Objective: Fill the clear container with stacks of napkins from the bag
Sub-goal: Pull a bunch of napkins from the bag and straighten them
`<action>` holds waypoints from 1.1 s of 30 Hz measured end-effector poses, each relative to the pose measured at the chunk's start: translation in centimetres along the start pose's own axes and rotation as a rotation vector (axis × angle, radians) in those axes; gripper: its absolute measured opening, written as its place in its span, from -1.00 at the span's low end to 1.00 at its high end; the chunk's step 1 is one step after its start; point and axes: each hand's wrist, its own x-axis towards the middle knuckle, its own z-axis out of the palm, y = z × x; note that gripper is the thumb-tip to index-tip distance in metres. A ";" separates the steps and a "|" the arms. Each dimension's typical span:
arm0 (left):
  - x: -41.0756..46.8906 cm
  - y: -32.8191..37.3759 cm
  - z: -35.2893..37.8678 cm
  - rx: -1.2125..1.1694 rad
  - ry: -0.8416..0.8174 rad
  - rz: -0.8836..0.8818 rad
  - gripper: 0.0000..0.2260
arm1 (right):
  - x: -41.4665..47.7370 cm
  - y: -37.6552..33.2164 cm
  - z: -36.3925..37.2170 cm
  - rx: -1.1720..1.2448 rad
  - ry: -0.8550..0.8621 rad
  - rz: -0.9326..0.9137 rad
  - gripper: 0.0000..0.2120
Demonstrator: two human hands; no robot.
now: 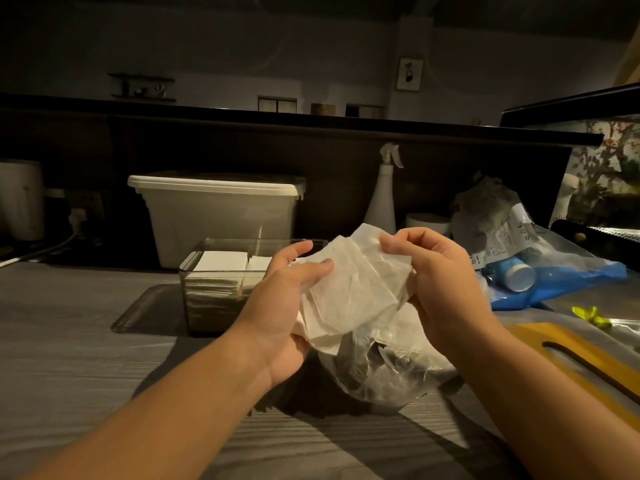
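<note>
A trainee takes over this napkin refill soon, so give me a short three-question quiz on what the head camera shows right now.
1. True or false: the clear container already holds stacked napkins.
2. What do the left hand and right hand hold together? A) a spray bottle B) a bundle of napkins C) a lid
3. Fill in: below the held bundle, on the counter, lies the crumpled clear ____.
Key: 1 true; 2 B; 3 plastic bag.
</note>
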 end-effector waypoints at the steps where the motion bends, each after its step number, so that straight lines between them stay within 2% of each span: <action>1: 0.0 -0.1 0.0 0.006 0.000 -0.003 -0.64 | 0.1 0.1 -0.1 0.008 0.021 0.008 -0.93; 5: 0.2 0.1 -0.4 0.024 0.001 0.031 -0.59 | 0.2 0.1 -0.4 0.041 0.060 0.013 -0.93; 10: 0.6 0.6 -1.1 0.171 0.014 0.187 -0.54 | 0.2 -0.2 -0.7 0.077 0.126 -0.070 -0.93; 12: 0.8 0.6 -1.3 0.199 0.019 0.218 -0.53 | 0.0 -0.9 -0.8 0.144 0.087 -0.107 -0.88; 15: 1.0 0.4 -1.3 0.225 0.035 0.249 -0.53 | -0.5 -1.8 -0.6 0.254 -0.085 -0.084 -0.73; 17: 1.1 0.2 -1.2 0.224 0.031 0.262 -0.53 | -0.8 -1.3 0.0 0.164 -0.151 -0.043 -0.71; 20: 1.0 -0.1 -0.9 0.237 0.004 0.275 -0.55 | -1.1 0.5 0.9 -0.027 -0.104 -0.029 -0.81; 24: 0.9 -0.4 -0.5 0.170 0.007 0.239 -0.69 | -1.4 1.7 1.5 -0.058 -0.026 -0.036 -0.85; 28: 0.7 -0.8 -0.3 0.159 0.025 0.253 -0.73 | -1.8 2.2 2.0 -0.101 0.043 -0.047 -0.82; 33: 0.4 -0.9 -0.1 0.118 -0.008 0.226 -0.80 | -2.2 2.3 2.3 -0.283 0.081 -0.092 -0.76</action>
